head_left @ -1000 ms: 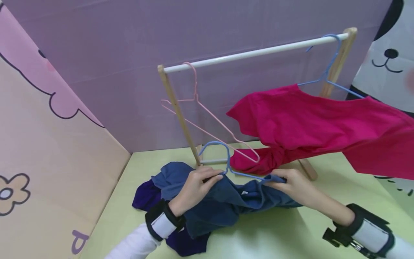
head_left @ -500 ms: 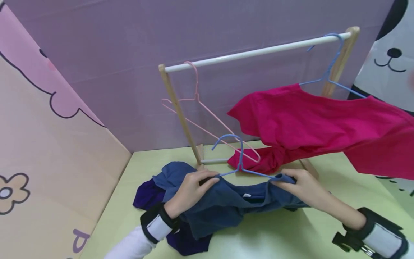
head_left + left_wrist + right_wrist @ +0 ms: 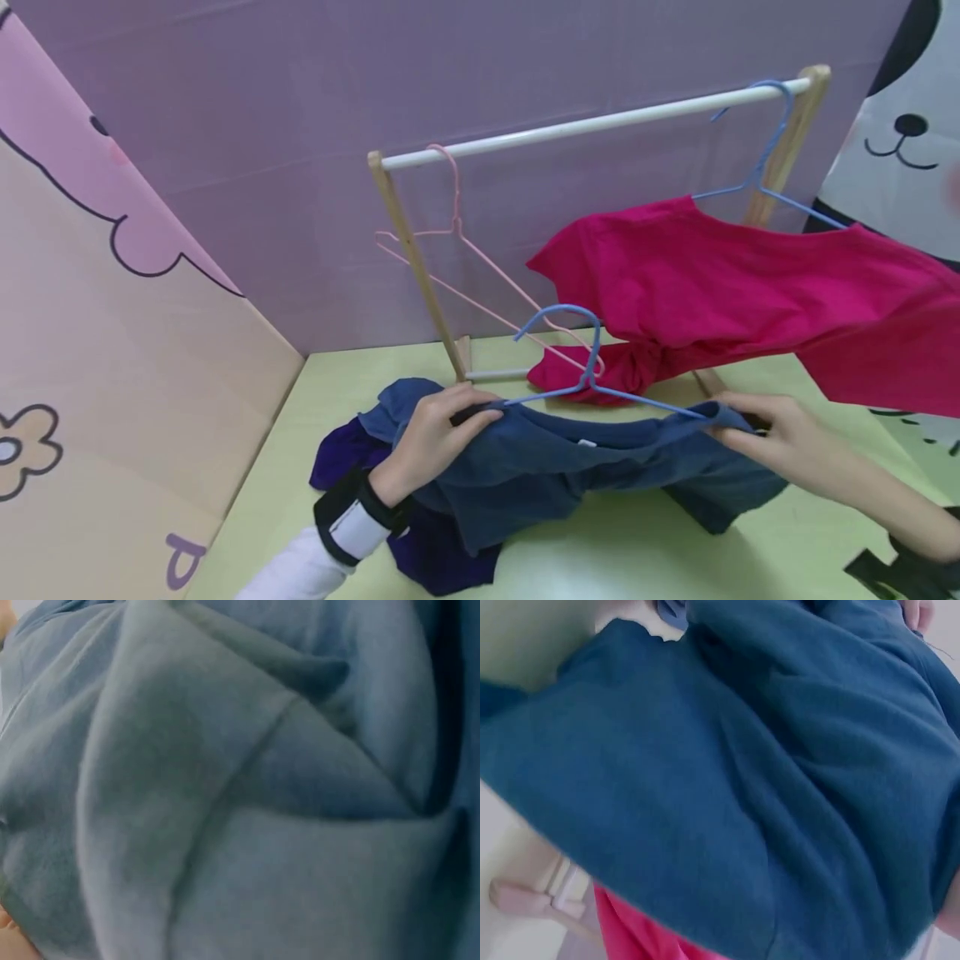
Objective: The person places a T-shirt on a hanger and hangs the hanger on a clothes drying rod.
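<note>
A blue T-shirt with a small white neck label is spread between both hands in the head view. Out of its neckline rises the hook of a blue clothes hanger, whose arms run down into the shoulders. My left hand pinches the collar and hanger arm on the left side. On the right, my right hand grips the collar fabric at the other hanger arm. The shirt's cloth fills most of the left wrist view, and a broad sleeve of the T-shirt covers the right wrist view.
Behind stands a small clothes rack with a white rail and wooden posts. It carries an empty pink hanger and a red T-shirt on a blue hanger. Dark purple cloth lies under the blue shirt on the yellow-green table.
My right hand has moved to the right, stretching the neckline wider. The hanger's hook has shifted right and stands more upright. The left hand has stayed nearly in place.
</note>
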Demonstrator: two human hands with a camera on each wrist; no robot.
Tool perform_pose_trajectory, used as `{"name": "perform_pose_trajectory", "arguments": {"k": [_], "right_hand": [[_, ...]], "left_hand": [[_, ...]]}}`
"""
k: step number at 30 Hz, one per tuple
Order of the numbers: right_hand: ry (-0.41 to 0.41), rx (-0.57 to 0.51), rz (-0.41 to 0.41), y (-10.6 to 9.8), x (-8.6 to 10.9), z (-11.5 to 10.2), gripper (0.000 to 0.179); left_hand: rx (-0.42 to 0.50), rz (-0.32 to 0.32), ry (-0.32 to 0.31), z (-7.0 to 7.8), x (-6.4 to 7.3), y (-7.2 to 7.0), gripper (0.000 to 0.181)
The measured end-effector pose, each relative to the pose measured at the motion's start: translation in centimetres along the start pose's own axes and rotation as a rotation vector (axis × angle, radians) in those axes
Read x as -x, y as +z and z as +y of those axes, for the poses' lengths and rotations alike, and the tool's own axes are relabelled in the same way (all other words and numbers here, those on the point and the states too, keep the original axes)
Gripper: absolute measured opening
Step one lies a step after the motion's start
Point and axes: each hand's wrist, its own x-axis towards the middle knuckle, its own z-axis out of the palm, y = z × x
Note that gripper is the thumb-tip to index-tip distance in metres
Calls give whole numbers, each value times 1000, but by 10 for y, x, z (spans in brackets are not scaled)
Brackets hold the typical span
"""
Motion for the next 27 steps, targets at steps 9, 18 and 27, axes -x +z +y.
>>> {"name": "perform_pose_trajectory", "arguments": {"k": [9, 18, 27], "right_hand": [[34, 7, -74, -11, 19, 19, 29], [142, 39, -54, -8, 35, 40, 20], [414, 91, -24, -11, 39, 61, 13]], "left_hand": [[-33, -35, -68, -11, 10, 3, 17], [-106, -1, -155, -26, 28, -2, 21], [-112, -28, -227, -27, 37, -1, 18]]}}
